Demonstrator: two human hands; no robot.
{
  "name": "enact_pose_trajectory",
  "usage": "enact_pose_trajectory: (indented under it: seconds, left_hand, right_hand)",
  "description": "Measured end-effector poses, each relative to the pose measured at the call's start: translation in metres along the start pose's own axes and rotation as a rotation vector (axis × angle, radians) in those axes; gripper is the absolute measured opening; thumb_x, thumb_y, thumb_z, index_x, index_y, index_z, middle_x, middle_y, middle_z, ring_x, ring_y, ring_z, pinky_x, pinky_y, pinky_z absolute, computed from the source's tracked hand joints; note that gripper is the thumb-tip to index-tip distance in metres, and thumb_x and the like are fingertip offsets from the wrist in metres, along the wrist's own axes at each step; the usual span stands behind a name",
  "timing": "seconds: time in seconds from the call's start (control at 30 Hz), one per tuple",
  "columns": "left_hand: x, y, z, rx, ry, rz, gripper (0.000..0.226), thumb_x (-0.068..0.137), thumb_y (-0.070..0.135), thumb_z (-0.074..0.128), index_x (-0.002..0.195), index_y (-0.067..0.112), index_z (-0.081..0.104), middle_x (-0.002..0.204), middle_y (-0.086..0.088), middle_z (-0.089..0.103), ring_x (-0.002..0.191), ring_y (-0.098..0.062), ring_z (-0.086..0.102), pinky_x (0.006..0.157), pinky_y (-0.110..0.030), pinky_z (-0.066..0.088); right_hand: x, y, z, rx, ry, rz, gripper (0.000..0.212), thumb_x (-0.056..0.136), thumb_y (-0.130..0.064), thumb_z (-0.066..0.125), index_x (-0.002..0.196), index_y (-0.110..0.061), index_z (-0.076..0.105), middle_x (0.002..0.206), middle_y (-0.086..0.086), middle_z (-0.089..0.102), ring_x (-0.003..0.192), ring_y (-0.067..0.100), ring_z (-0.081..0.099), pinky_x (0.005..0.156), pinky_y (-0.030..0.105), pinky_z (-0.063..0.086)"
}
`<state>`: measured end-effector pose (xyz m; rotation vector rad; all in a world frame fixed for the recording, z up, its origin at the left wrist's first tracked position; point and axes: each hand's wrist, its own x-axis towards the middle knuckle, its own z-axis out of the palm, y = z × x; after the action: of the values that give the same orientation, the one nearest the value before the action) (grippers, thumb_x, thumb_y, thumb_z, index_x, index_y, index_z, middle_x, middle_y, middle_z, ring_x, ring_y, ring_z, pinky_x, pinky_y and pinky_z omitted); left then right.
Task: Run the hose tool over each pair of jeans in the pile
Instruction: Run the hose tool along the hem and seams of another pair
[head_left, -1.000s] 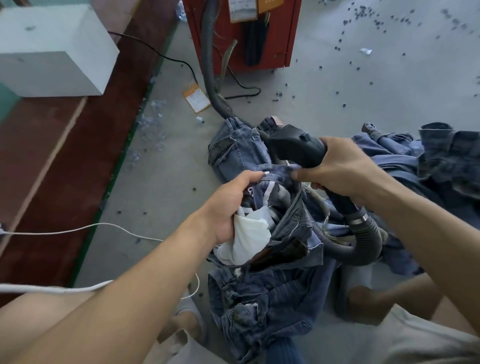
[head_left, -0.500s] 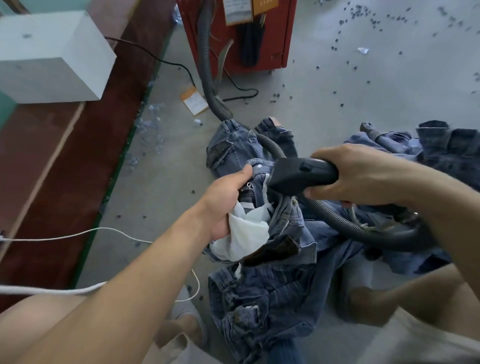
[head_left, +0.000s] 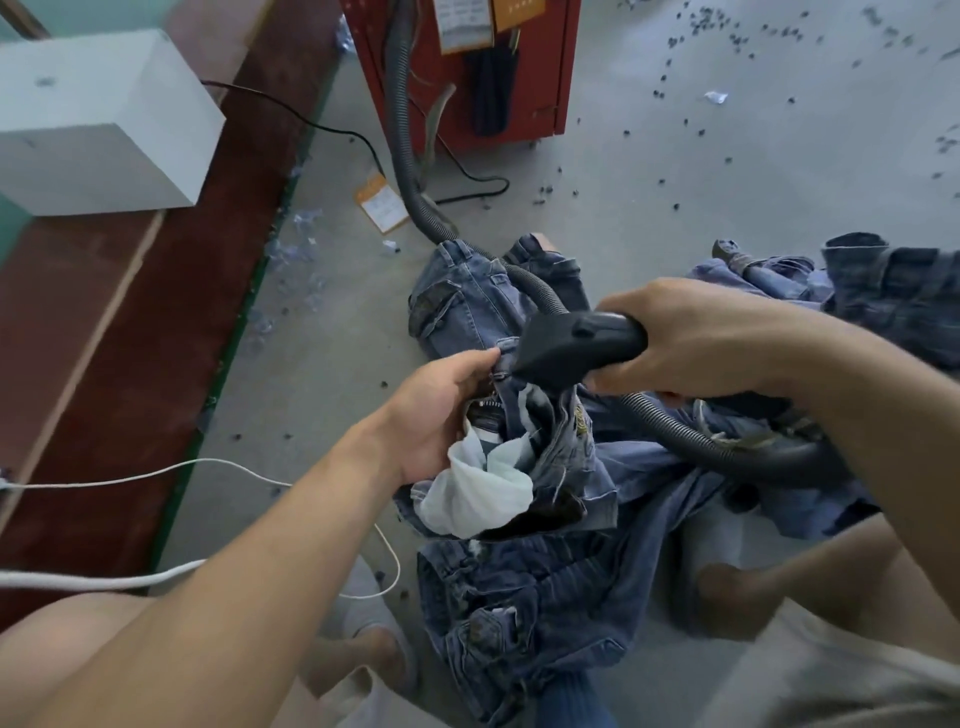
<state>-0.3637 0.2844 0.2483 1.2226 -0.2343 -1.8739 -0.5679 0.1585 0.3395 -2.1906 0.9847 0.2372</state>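
Concrete floor (head_left: 675, 171): right hand (head_left: 691, 338) holds nozzle (head_left: 576, 343) at jeans (head_left: 550, 467)

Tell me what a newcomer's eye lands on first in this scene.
First, the black hose tool at centre, held in the grip of the right hand, its nozzle pointed at the waistband of the jeans that the left hand holds open, white pocket lining spilling out. Next, the ribbed hose running up to the red cabinet at top centre. More jeans lie heaped at right.
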Motion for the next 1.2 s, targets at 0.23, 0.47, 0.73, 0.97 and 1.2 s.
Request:
enact_pose_trajectory:
  seconds: [0.23, 0.47, 0.73, 0.97, 1.2]
  left_hand:
    - [-0.001, 0.001, 0.001, 0.004, -0.011, 0.0, 0.055, 0.106, 0.038, 0.046, 0.14, -0.003, 0.057, 0.138, -0.026, 0.061, 0.126, -0.041, 0.061, 0.106, -0.052, 0.051]
    - [0.009, 0.0, 0.006, 0.045, 0.092, 0.152, 0.045, 0.107, 0.036, 0.049, 0.133, 0.001, 0.064, 0.132, -0.024, 0.066, 0.127, -0.041, 0.061, 0.113, -0.057, 0.044]
    - [0.001, 0.003, -0.017, 1.586, 1.181, 1.128, 0.01, 0.095, 0.028, 0.066, 0.103, 0.023, 0.062, 0.111, -0.003, 0.056, 0.109, -0.026, 0.046, 0.086, -0.034, 0.026]
    - [0.011, -0.021, 0.005, 1.318, 0.309, 0.655, 0.023, 0.093, 0.044, 0.068, 0.089, 0.024, 0.056, 0.075, 0.01, 0.061, 0.071, 0.0, 0.057, 0.061, -0.027, 0.041]
    - [-0.011, 0.003, -0.018, 0.191, -0.02, 0.329, 0.023, 0.099, 0.014, 0.062, 0.118, 0.015, 0.076, 0.12, -0.012, 0.074, 0.105, -0.022, 0.074, 0.083, -0.029, 0.059]
  right_hand:
    - [0.018, 0.002, 0.021, 0.525, 0.279, 0.183, 0.036, 0.076, -0.042, 0.09, 0.088, -0.014, 0.071, 0.057, 0.001, 0.068, 0.049, 0.013, 0.062, 0.053, 0.028, 0.052]
    - [0.031, -0.009, 0.046, 0.46, 0.361, 0.148, 0.025, 0.075, -0.018, 0.087, 0.092, -0.015, 0.07, 0.063, 0.001, 0.071, 0.053, 0.017, 0.069, 0.048, 0.031, 0.057]
    - [0.046, -0.01, 0.04, 0.554, 0.45, 0.204, 0.022, 0.075, -0.008, 0.079, 0.091, -0.013, 0.066, 0.067, 0.006, 0.065, 0.049, 0.019, 0.062, 0.049, 0.034, 0.053]
    - [0.047, -0.023, 0.043, 0.584, 0.471, 0.14, 0.024, 0.074, -0.009, 0.08, 0.091, -0.014, 0.066, 0.063, 0.002, 0.063, 0.048, 0.018, 0.06, 0.044, 0.03, 0.047]
    - [0.026, -0.009, 0.01, 0.359, 0.361, 0.021, 0.036, 0.088, -0.037, 0.079, 0.111, -0.029, 0.052, 0.077, -0.001, 0.072, 0.054, 0.01, 0.071, 0.047, 0.024, 0.055]
